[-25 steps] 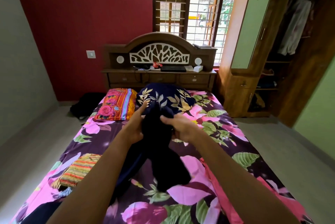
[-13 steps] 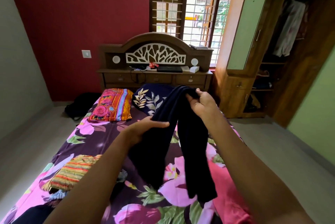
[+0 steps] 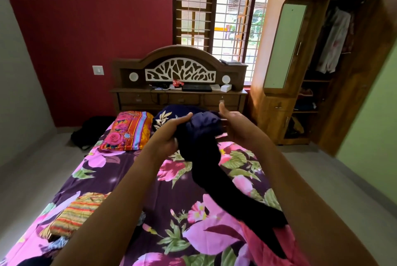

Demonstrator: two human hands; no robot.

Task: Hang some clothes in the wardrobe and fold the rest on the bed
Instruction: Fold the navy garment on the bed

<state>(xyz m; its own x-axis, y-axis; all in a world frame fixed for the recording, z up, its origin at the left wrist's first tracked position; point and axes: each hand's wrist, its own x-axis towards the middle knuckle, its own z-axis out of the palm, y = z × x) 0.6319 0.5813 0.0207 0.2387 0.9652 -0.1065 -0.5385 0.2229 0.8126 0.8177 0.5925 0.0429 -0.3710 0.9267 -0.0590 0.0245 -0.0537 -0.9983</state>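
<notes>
Above the flowered bed (image 3: 133, 179), grips a bunched navy garment (image 3: 204, 134) in the left hand (image 3: 167, 136), fingers curled round the wad. Sets the right hand (image 3: 236, 126) against the bundle's right side, thumb raised, fingers hidden behind cloth; cannot tell whether gripping. Lets the garment's tail trail down over pink fabric (image 3: 268, 244) at the near right. Has a striped cloth (image 3: 73, 214) lying near the bed's left edge.

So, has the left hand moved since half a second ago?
Yes. The left hand has moved up toward the headboard, now level with the navy pillow, gripping the dark garment.
</notes>
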